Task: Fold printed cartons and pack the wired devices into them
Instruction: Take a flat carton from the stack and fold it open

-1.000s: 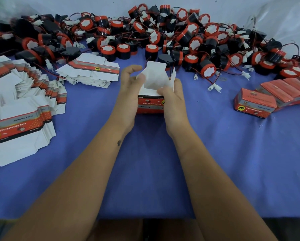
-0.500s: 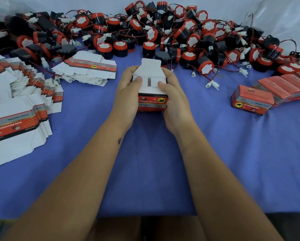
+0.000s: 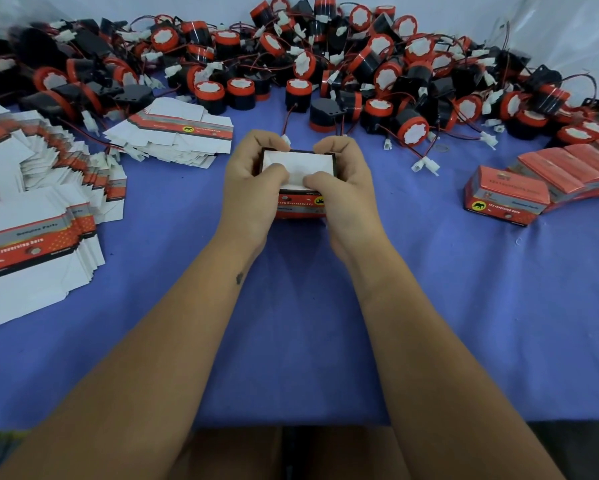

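1. Wired devices lay heaped at 12 o'clock on the table; flat cartons at 9; packed boxes at 3.
2. Left hand and right hand fingers gripped the centre carton.
3. Its white flap, upright half a second earlier, lay pressed down.

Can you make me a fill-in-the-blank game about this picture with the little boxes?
1. Both hands, the left hand and the right hand, hold one ____.
2. The tablecloth is ____ in colour.
3. The flat cartons lie on the person's ____ side.
4. The closed boxes lie on the person's ____ side.

Missing words: carton; blue; left; right
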Demonstrator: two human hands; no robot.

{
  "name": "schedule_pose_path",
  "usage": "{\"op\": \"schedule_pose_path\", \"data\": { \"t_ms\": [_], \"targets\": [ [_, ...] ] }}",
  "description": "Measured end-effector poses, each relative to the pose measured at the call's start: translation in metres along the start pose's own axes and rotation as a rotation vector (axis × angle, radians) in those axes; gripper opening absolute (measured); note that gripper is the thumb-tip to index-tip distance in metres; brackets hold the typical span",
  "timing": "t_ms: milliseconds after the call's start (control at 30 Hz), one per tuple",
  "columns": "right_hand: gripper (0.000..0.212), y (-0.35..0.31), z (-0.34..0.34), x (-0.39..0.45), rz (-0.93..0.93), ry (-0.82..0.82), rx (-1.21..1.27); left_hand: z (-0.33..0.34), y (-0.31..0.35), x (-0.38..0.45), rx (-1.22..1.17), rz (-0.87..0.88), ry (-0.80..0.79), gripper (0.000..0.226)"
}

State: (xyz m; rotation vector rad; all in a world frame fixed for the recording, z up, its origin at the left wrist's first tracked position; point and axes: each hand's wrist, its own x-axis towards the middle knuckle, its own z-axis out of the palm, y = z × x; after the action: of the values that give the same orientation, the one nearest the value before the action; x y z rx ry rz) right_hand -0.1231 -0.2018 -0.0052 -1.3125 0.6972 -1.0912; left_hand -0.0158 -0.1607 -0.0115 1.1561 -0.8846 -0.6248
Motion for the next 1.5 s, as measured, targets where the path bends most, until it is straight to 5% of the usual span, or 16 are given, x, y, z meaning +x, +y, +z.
{"op": "schedule_pose_path", "data": {
  "t_ms": [133, 200, 367, 467, 567, 667, 833, 933, 1067, 1133, 1233, 1333, 1500],
  "targets": [
    [0.011, -0.002, 0.004, -0.001, 0.041, 0.026, 0.067, 0.000, 0.002, -0.002, -0.107, -0.057, -0.035, 0.026],
    [0.021, -0.002, 0.006, -0.001, 0.093, 0.078, 0.044, 0.001, 0.002, -0.001, -0.054, -0.102, -0.038, 0.029],
    [0.021, 0.007, -0.002, -0.003, -0.048, 0.158, -0.587, -0.002, -0.003, 0.012, 0.264, -0.195, 0.079, 0.057],
    [0.012, 0.004, -0.002, -0.006, -0.119, 0.109, -0.455, -0.010, -0.007, 0.010, 0.491, -0.135, 0.095, 0.046],
    [0.023, 0.000, 0.002, -0.008, -0.283, 0.036, -0.487, -0.017, -0.005, 0.006, 0.321, -0.135, 0.097, 0.039],
    [0.029, 0.001, 0.002, -0.005, -0.225, -0.090, -0.622, -0.020, -0.006, 0.007, 0.274, -0.085, 0.061, 0.079],
    [0.035, -0.007, -0.013, 0.020, -0.010, -0.119, -0.554, -0.025, -0.011, 0.016, 0.181, -0.103, 0.241, 0.078],
    [0.041, 0.001, -0.023, 0.045, -0.011, -0.059, -0.952, -0.023, -0.014, 0.015, 0.180, -0.012, 0.279, 0.093],
    [0.047, 0.023, -0.019, 0.058, 0.127, -0.183, -1.414, -0.019, -0.022, 0.018, 0.252, 0.101, 0.278, 0.115],
    [0.040, 0.030, -0.016, 0.056, 0.024, -0.141, -1.505, -0.021, -0.025, 0.021, 0.288, 0.114, 0.267, 0.120],
    [0.040, 0.024, -0.014, 0.047, -0.192, -0.011, -1.298, -0.024, -0.028, 0.024, 0.311, 0.089, 0.258, 0.121],
    [0.051, 0.002, -0.018, 0.038, -0.033, -0.125, -0.989, -0.026, -0.030, 0.027, 0.311, 0.025, 0.259, 0.114],
    [0.049, -0.041, -0.068, 0.040, 0.345, -0.183, -1.272, -0.027, -0.028, 0.027, 0.280, -0.035, 0.294, 0.081]
  ]
}}
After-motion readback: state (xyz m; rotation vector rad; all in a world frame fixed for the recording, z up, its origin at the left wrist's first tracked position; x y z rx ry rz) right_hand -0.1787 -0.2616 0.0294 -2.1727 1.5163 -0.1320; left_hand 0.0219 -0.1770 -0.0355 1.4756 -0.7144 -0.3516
